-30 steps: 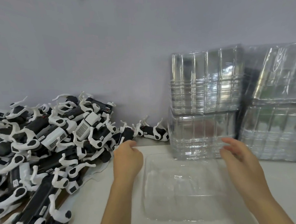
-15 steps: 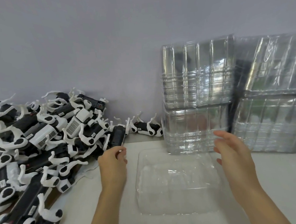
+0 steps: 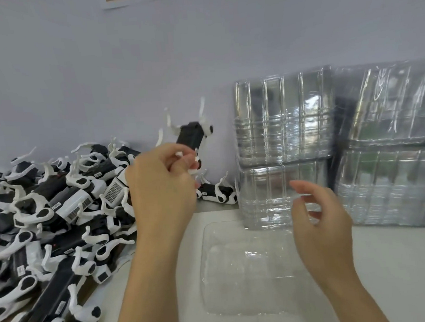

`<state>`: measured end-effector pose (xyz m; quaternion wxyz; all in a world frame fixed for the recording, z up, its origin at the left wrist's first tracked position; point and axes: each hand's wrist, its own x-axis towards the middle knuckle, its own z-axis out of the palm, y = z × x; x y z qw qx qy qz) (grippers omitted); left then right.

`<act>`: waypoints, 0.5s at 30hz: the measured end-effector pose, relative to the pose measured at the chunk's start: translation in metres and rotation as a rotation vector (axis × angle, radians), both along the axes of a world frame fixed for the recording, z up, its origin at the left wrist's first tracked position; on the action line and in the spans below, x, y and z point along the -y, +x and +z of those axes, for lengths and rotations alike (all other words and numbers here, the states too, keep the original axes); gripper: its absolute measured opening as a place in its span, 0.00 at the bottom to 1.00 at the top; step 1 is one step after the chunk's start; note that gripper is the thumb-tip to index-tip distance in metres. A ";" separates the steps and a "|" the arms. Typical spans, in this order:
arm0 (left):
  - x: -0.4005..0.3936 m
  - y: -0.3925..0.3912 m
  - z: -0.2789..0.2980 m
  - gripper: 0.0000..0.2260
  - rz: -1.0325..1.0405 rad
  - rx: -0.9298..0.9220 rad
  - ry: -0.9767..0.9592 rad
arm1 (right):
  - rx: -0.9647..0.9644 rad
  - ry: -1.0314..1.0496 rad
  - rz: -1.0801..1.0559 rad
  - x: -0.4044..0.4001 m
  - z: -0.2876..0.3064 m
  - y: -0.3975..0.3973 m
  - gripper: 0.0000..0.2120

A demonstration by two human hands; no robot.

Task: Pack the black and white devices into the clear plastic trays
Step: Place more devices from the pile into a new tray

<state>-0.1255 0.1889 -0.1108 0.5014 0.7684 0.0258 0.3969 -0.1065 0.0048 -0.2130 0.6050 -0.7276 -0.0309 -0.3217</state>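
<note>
- A black and white device (image 3: 192,137) is raised off the table, above the gap between the pile and the tray stacks, its white arms pointing up towards the wall.
- The left hand (image 3: 161,187) holds it by its lower end, the grip closed with fingers curled round the white parts; motion blur hides exactly which part is pinched.
- The right hand (image 3: 320,225) hovers over the far right corner of the clear plastic tray (image 3: 252,271), its grip loose and holding nothing.
- That tray lies flat on the white table (image 3: 403,273), with nothing in it.
- A pile of devices (image 3: 54,222) covers the table's left side.
- Stacks of clear trays (image 3: 331,147) stand against the wall, behind the flat tray and to its right.
</note>
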 end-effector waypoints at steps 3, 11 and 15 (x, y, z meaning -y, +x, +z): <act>0.019 -0.016 0.012 0.13 -0.080 0.072 -0.001 | 0.068 0.047 0.032 -0.009 0.007 -0.003 0.12; 0.054 -0.038 -0.052 0.18 -0.372 0.004 -0.133 | -0.174 0.369 0.646 -0.017 0.018 -0.006 0.17; 0.069 -0.035 -0.073 0.20 -0.460 -0.067 -0.211 | -0.285 0.487 0.680 -0.023 0.027 -0.010 0.11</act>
